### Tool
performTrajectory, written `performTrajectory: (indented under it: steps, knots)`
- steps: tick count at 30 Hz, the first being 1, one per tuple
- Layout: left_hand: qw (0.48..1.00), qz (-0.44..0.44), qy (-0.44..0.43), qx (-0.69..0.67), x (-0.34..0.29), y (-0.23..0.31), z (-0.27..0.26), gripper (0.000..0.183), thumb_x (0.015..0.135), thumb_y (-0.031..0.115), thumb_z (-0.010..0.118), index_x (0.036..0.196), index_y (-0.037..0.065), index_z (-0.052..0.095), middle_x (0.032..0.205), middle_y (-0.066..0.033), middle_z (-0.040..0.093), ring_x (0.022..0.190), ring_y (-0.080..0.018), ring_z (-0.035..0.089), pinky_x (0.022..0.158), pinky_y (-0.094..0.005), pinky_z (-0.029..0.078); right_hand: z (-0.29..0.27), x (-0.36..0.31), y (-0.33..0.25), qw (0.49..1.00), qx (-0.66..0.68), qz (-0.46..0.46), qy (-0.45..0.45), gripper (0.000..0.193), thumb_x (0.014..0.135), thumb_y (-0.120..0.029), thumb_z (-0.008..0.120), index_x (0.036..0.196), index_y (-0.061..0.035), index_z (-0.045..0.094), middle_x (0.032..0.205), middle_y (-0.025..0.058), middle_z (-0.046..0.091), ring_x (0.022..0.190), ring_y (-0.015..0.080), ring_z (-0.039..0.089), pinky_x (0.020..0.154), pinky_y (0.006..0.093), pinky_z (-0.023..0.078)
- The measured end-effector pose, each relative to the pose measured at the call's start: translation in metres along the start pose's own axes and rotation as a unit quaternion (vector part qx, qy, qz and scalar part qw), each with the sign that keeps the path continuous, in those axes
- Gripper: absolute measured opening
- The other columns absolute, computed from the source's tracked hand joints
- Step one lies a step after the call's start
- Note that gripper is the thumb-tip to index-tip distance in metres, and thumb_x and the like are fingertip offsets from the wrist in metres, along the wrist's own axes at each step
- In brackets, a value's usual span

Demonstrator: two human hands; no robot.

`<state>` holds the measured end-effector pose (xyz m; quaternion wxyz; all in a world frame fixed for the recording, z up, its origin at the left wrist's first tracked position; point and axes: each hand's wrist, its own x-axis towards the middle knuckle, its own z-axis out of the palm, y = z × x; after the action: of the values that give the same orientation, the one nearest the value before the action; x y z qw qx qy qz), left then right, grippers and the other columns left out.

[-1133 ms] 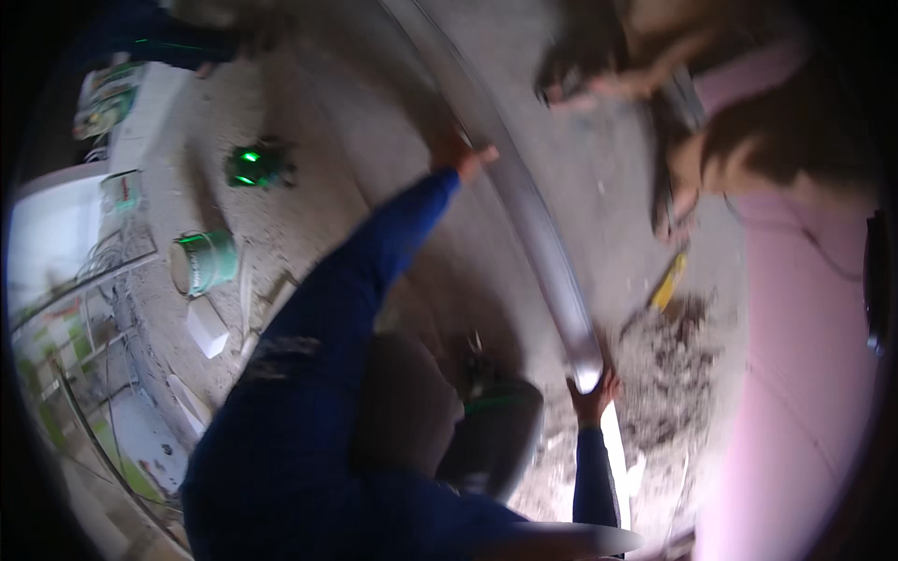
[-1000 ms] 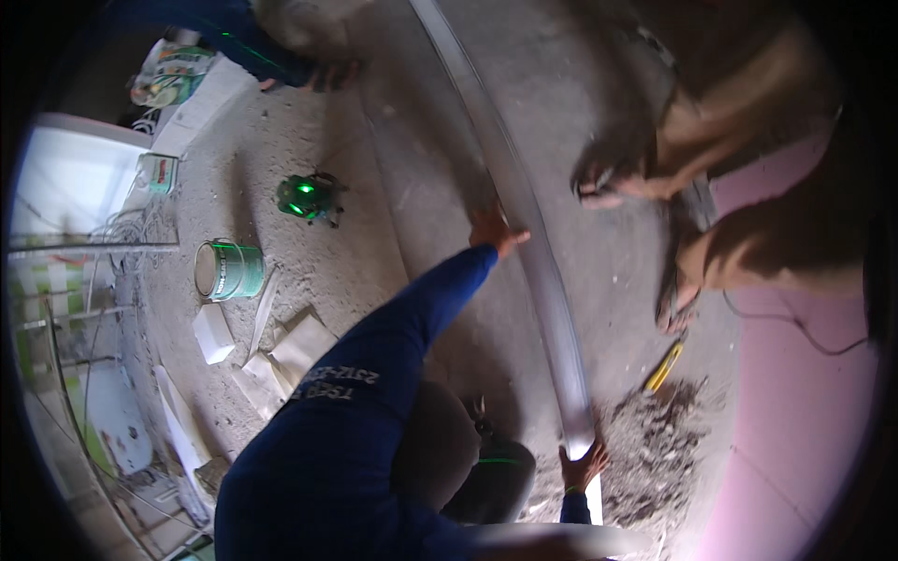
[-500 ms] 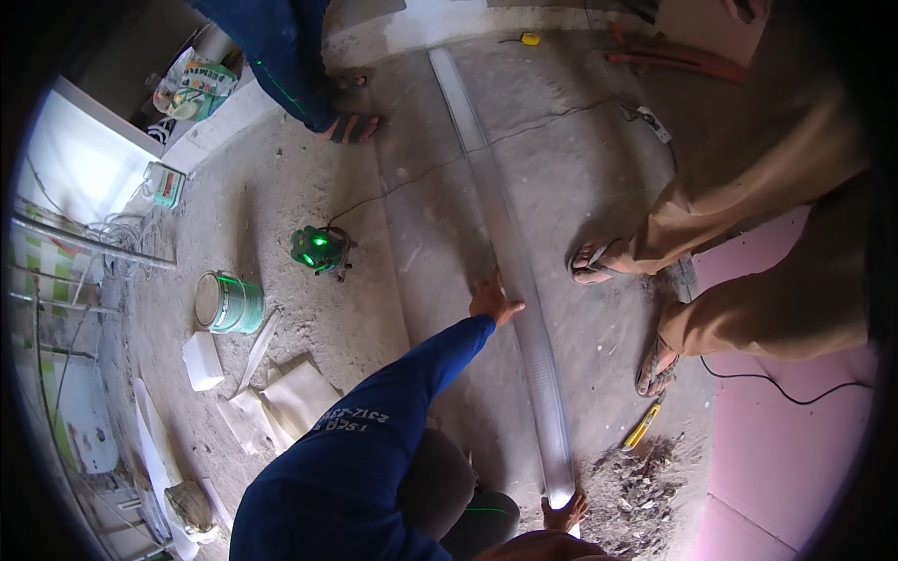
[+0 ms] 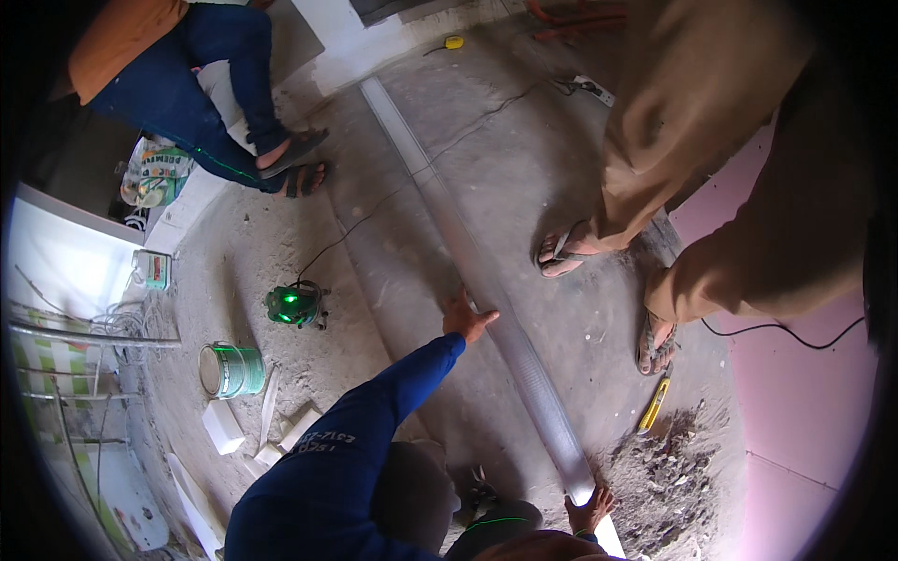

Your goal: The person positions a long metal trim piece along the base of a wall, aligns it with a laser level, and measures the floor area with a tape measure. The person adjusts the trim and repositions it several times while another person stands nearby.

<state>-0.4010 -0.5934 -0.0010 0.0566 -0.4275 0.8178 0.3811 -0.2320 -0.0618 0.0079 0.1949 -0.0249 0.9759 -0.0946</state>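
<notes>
A long silver metal channel [image 4: 528,369] lies on the dusty floor, running from the far left toward my knees. My left hand [image 4: 470,318] holds it near its middle, fingers over the left edge and thumb stretched across the top. At the near end, my right hand [image 4: 589,514] grips the channel from the right side, and its fingers are partly hidden. Below that hand shows a bright white strip [image 4: 609,536]. A thin cord [image 4: 374,210] meets the channel farther up; I cannot tell whether it passes over or under.
A laser level [image 4: 295,305] glows green, left of the channel. Beyond a paint can [image 4: 245,369] is a smaller tin [image 4: 152,269]. A yellow utility knife [image 4: 655,405] lies by debris [image 4: 669,477]. One person's sandalled feet [image 4: 566,251] stand right; another person's legs [image 4: 224,103] are far left.
My view has turned, so the channel slants more to the left. More of the person at the far left shows, with both feet visible. Both hands remain on the channel.
</notes>
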Motion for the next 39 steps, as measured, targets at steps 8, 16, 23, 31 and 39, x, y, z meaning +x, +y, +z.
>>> performTrajectory:
  steps: [8, 16, 23, 31, 39]
  knots:
    - [0.999, 0.024, 0.035, 0.009, 0.003, -0.007, 0.008, 0.113, 0.068, 0.046, 0.084, 0.152, 0.006, 0.02, 0.145, -0.0238, 0.041, 0.134, -0.0457, 0.036, 0.107, -0.0488, 0.041, -0.011, 0.001, -0.01, 1.0, 0.005, -0.003, -0.005, 0.093, 0.053, -0.027, 0.085, 0.135, -0.0129, 0.044, 0.125, 0.015, 0.05, 0.119, 0.04, 0.043, 0.101, 0.0595, 0.032]
    - [1.0, 0.007, 0.023, -0.011, 0.007, -0.01, 0.009, 0.115, 0.069, 0.043, 0.084, 0.153, 0.006, 0.014, 0.148, -0.0232, 0.038, 0.141, -0.046, 0.026, 0.11, -0.0486, 0.038, -0.01, 0.001, -0.009, 0.997, -0.036, 0.03, -0.053, 0.097, 0.059, -0.039, 0.084, 0.136, -0.0014, 0.039, 0.135, 0.0238, 0.044, 0.131, 0.0449, 0.034, 0.108, 0.065, 0.025]
    - [0.996, 0.076, 0.048, 0.025, 0.033, -0.035, 0.036, 0.124, 0.068, 0.046, 0.083, 0.15, -0.006, 0.007, 0.148, -0.0242, 0.038, 0.142, -0.0409, 0.028, 0.115, -0.044, 0.03, -0.033, 0.006, -0.045, 0.992, 0.086, -0.03, 0.09, 0.113, 0.056, -0.038, 0.09, 0.145, -0.0011, 0.032, 0.14, 0.0269, 0.04, 0.131, 0.0454, 0.035, 0.109, 0.0592, 0.024]
    - [0.985, 0.104, -0.034, 0.134, 0.081, -0.059, 0.047, 0.076, 0.078, 0.055, 0.074, 0.125, -0.003, 0.061, 0.132, -0.0138, 0.059, 0.121, -0.0247, 0.053, 0.105, -0.0338, 0.038, 0.029, 0.072, -0.3, 0.776, 0.613, -0.004, -0.147, 0.043, 0.091, -0.024, 0.067, 0.124, 0.0017, 0.058, 0.107, 0.0162, 0.07, 0.093, 0.0218, 0.068, 0.081, 0.0337, 0.053]
    - [0.96, -0.019, -0.278, -0.016, 0.081, -0.034, 0.023, 0.08, 0.078, 0.056, 0.075, 0.127, -0.004, 0.059, 0.133, -0.0154, 0.058, 0.121, -0.0259, 0.053, 0.104, -0.0349, 0.039, 0.065, 0.148, -0.465, 0.677, 0.712, 0.165, -0.084, 0.04, 0.091, -0.028, 0.063, 0.11, 0.0074, 0.065, 0.094, 0.0221, 0.07, 0.074, 0.0256, 0.071, 0.064, 0.0349, 0.053]
